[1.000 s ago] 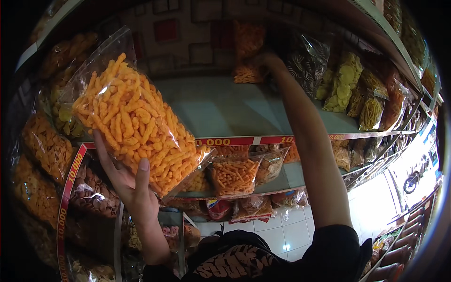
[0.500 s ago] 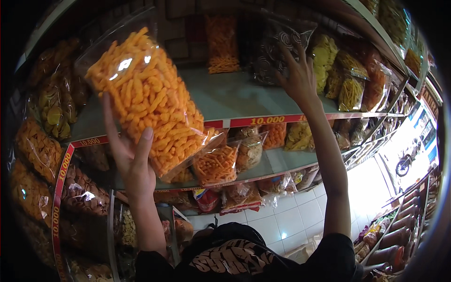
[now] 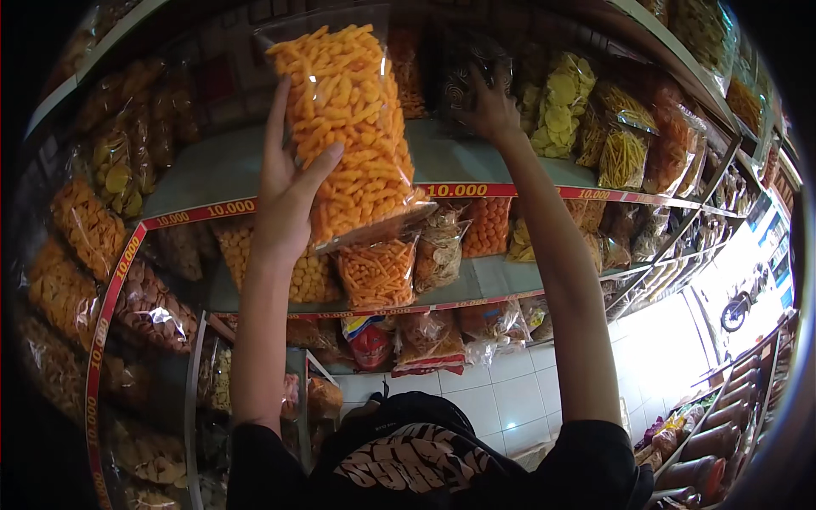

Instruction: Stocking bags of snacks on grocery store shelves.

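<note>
A large clear plastic bag of orange puffed snack sticks (image 3: 353,127) stands nearly upright in my left hand (image 3: 287,200). The thumb lies across its front and the fingers run up its left side. My right hand (image 3: 491,112) reaches to the back of the upper shelf (image 3: 463,161), fingers spread against a dark bag of spiral-patterned snacks (image 3: 455,76). They rest on the bag's face and do not wrap around it. Partly behind the bag in my left hand stands another bag of orange snacks (image 3: 410,85).
Right of the dark bag stand bags of pale yellow chips (image 3: 563,102) and yellow sticks (image 3: 627,157). A red price strip (image 3: 510,190) edges the shelf. Below sits a bag of thin orange sticks (image 3: 378,274). White floor tiles (image 3: 476,408) and a motorbike (image 3: 736,310) appear at right.
My left hand has carried the snack bag up and to the right, turning it more upright. My right hand has moved farther back with the dark bag, its fingers still spread on it.
</note>
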`<state>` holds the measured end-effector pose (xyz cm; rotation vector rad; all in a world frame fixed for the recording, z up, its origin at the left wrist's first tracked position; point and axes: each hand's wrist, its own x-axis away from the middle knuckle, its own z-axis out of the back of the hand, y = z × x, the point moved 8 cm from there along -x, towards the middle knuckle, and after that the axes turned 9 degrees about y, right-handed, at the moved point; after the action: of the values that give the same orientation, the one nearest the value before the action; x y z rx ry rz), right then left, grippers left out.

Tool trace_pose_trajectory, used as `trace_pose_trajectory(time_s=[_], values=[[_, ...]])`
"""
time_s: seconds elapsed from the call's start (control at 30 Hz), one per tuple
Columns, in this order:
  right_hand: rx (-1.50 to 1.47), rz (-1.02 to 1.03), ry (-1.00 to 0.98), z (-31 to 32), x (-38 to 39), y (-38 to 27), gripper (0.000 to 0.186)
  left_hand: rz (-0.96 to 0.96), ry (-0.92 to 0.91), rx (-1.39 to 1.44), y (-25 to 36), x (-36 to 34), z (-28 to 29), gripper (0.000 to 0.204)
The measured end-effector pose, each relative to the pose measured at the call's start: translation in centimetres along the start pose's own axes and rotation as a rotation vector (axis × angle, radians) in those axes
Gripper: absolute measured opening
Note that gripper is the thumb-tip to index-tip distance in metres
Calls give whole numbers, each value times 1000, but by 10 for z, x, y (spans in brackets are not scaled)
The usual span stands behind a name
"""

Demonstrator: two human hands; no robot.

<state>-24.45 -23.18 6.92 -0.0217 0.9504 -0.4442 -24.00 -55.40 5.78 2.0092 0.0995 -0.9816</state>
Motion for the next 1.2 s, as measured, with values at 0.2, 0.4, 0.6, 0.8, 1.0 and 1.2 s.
trace_pose_trajectory(time_s=[0.2,0.4,0.6,0.8,1.0,1.2], values=[[233,78,229,29,16,-41,76,133,25,-19,-24,-29,4,96],[-714,69,-179,47,31,-92,87,222,66,89,-65,-69,0,91],[-446,228,-146,16,14,-116,112,344,-176,-9,-116,-137,4,85],[-443,202,-77,-38,-17,-81,101,523,-135,-355,-154,-168,4,106],[-143,113,-276,-43,-14,-72,89,558,-256,-385,-203,-187,16,108],[339,144,82,10,12,-48,83,605,-305,-490,-209,-193,9,102]])
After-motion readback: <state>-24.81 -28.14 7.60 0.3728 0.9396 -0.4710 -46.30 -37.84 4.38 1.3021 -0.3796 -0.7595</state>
